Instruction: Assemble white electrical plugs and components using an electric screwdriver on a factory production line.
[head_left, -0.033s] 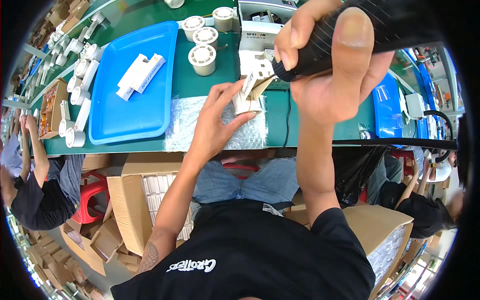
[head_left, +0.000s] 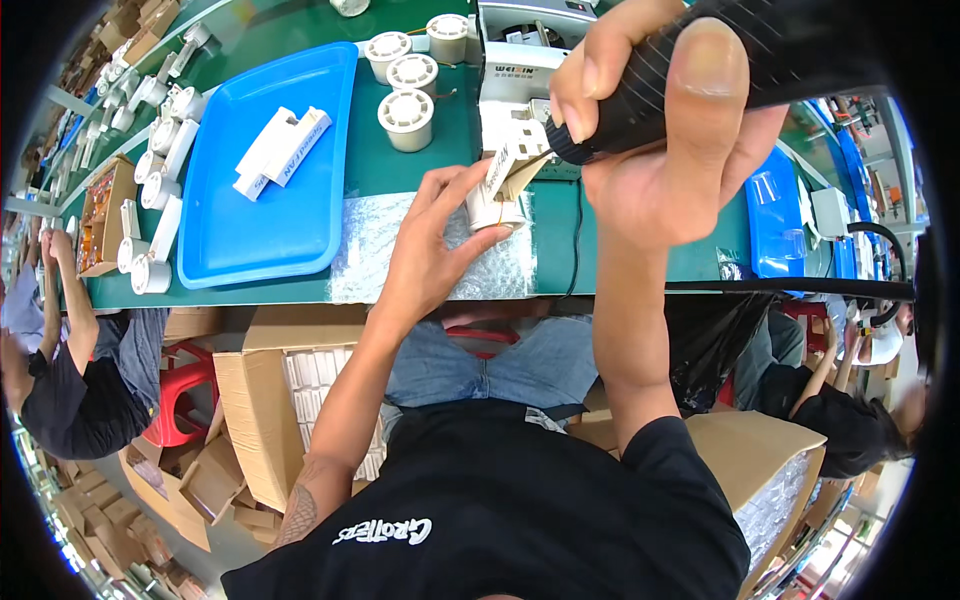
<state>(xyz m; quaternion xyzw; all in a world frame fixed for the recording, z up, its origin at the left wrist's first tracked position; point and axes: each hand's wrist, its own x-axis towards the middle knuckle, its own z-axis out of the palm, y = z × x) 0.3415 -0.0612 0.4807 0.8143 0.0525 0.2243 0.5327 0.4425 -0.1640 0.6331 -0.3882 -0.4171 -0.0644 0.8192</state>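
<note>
My left hand (head_left: 440,235) is closed around a white plastic fan unit (head_left: 495,210), thumb on its near side and index finger at its upper left. A flat white handle with printing (head_left: 503,172) rises from the round body. My right hand (head_left: 670,150) is wrapped round a thick black power screwdriver (head_left: 640,105), its thumb lying along the top. The screwdriver's collar points down and left at the unit's upper part. Where the tip meets the unit is too small to make out. Under my left hand lies a sheet of clear bubble wrap (head_left: 370,250).
A blue tray (head_left: 215,235) with two white handle pieces (head_left: 283,150) stands at left. Several white round motor housings (head_left: 406,118) sit behind the bubble wrap, beside a boxy machine (head_left: 515,75). A black cable (head_left: 577,240) crosses the green table. Co-workers sit on both sides.
</note>
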